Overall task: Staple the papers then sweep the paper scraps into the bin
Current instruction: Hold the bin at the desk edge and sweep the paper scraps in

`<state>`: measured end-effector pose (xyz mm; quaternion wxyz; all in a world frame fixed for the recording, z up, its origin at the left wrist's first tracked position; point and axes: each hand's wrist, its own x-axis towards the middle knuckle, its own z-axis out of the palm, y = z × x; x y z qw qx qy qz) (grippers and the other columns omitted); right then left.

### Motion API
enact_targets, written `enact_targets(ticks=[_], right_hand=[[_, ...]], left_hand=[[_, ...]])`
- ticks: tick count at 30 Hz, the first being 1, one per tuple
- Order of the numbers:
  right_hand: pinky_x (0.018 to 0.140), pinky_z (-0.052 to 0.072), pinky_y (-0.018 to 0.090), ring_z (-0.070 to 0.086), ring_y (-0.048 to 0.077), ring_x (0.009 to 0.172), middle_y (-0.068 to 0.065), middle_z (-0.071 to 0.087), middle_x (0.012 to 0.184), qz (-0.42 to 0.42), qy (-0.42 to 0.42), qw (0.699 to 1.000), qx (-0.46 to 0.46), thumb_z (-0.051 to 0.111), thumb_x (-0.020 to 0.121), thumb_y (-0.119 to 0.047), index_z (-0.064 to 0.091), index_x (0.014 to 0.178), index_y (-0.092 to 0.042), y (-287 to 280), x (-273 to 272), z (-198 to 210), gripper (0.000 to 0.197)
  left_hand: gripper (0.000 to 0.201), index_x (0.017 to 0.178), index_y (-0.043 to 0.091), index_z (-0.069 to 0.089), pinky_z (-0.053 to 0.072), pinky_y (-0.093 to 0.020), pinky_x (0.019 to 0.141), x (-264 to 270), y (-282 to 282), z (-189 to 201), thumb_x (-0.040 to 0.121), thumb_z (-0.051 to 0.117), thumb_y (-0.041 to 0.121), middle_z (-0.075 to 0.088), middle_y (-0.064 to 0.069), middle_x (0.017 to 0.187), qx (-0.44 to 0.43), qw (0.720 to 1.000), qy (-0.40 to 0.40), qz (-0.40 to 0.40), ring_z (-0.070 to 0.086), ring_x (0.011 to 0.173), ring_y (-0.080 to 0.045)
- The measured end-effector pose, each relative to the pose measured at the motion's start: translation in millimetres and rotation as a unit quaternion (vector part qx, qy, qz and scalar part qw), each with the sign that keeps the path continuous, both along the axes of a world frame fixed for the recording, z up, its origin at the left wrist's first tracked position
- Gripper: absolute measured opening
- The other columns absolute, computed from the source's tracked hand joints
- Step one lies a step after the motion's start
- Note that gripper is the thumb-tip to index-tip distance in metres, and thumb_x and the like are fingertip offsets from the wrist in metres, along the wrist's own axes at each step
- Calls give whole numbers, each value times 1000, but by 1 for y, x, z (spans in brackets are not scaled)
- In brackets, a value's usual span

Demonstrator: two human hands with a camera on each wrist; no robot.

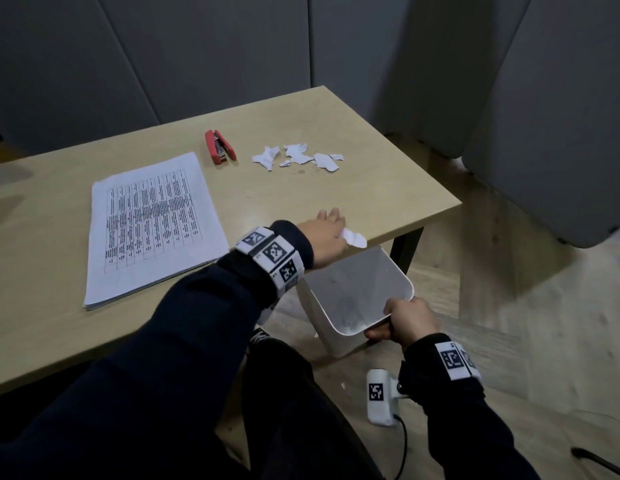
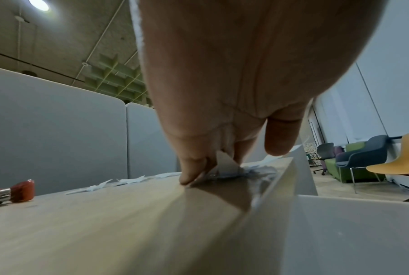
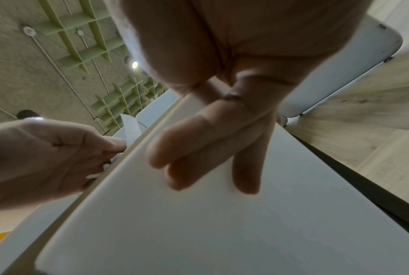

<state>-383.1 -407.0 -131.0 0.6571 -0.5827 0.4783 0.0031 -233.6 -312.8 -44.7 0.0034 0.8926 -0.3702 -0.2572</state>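
My left hand (image 1: 336, 226) lies with its fingers flat on the table (image 1: 301, 202) at the near right edge, pressing a few white paper scraps (image 1: 355, 238) that overhang the edge. In the left wrist view the fingertips (image 2: 189, 176) pin those scraps (image 2: 227, 167). Just below the edge my right hand (image 1: 402, 320) grips the rim of the white bin (image 1: 353, 289), tilted with its mouth toward the table. More torn scraps (image 1: 298, 155) lie at the far side, with the red stapler (image 1: 220, 147) to their left. The printed paper stack (image 1: 149, 223) lies at the left.
Grey partition panels (image 1: 197, 57) stand behind the table and a grey chair back (image 1: 561, 133) to its right. A black table leg (image 1: 405, 251) runs down beside the bin. A small scrap lies on the wooden floor (image 1: 526, 323).
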Motion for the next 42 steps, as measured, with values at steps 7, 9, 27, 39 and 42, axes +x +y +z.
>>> enact_targets(ticks=[7,9,27,39,42], right_hand=[[84,54,63,69,44,56,26,66,49,10,8,1000,-9,39,81,1,47,109,6,1,-2,-3,30],[84,54,64,69,42,54,27,66,51,10,9,1000,-9,39,80,1,49,106,7,1,-1,-4,29],[82,53,64,67,40,47,23,66,48,-2,-4,1000,-21,38,81,3,48,105,5,-7,5,-7,26],[85,51,64,67,38,45,23,63,43,-1,3,1000,-23,39,82,4,47,91,3,0,-2,-1,12],[83,50,67,68,43,50,24,64,46,6,0,1000,-29,40,79,2,50,89,3,2,-3,-2,14]], left_hand=[[62,155,5,1,2,-38,125,-47,11,-2,99,25,19,-8,-11,164,-47,998,26,-32,-7,152,-24],[63,155,5,2,1,-38,125,-58,13,-2,99,26,19,-8,-11,163,-53,997,23,-42,-8,152,-24],[42,137,5,48,39,-43,108,101,63,23,98,34,9,45,-22,143,171,970,-103,138,42,132,-38],[69,153,4,-10,-3,-37,124,-48,18,-8,100,26,29,-20,-14,160,-11,1000,23,-2,-16,150,-24],[68,153,3,-10,-4,-36,124,-71,13,-4,101,24,31,-21,-14,160,-18,999,34,-27,-16,150,-24]])
